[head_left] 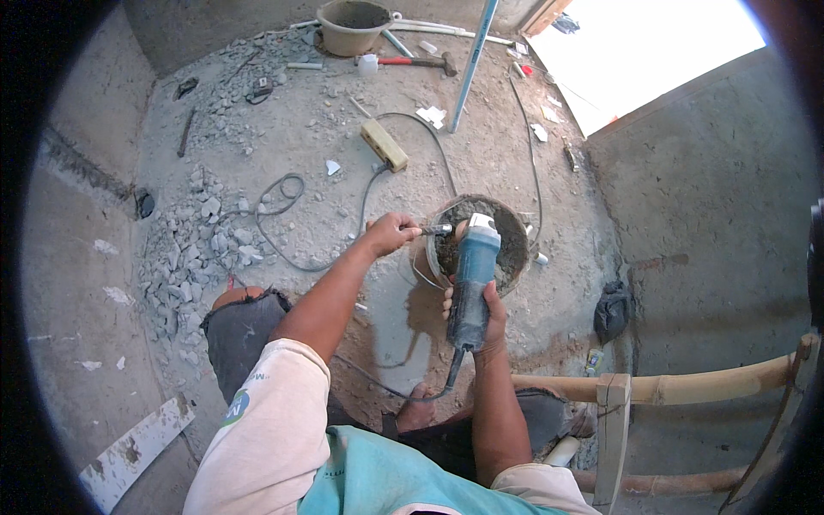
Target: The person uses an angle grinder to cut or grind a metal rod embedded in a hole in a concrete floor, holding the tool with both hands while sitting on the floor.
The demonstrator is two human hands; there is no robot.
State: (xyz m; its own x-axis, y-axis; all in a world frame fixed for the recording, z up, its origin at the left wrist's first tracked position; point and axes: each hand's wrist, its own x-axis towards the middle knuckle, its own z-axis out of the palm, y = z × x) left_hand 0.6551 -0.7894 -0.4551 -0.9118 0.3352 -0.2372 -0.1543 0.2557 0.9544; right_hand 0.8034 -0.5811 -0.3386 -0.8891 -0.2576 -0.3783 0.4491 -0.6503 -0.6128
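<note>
A blue-grey cylindrical angle grinder (476,275) with a pale metal head is held just right of the centre of the frame, over a round bucket (432,262) partly filled with a rough grey mixture (512,245). Its dusty body is clasped by the right hand (491,322), with the thumb on one side and fingertips showing on the other. By the left hand (390,235), left of the grinder, a short dark rod-like piece (433,230) with a bright end is gripped, pointed at the grinder's head; whether the two are joined cannot be told.

The step in hand is judged to be the handling of this piece at the head while the body is steadied. For the next move, a firm right-hand grip and careful alignment by the left are called for. The black rubbery cord (448,382), seen in the lower middle of the frame, should be kept slack; whether power is connected cannot be told.
</note>
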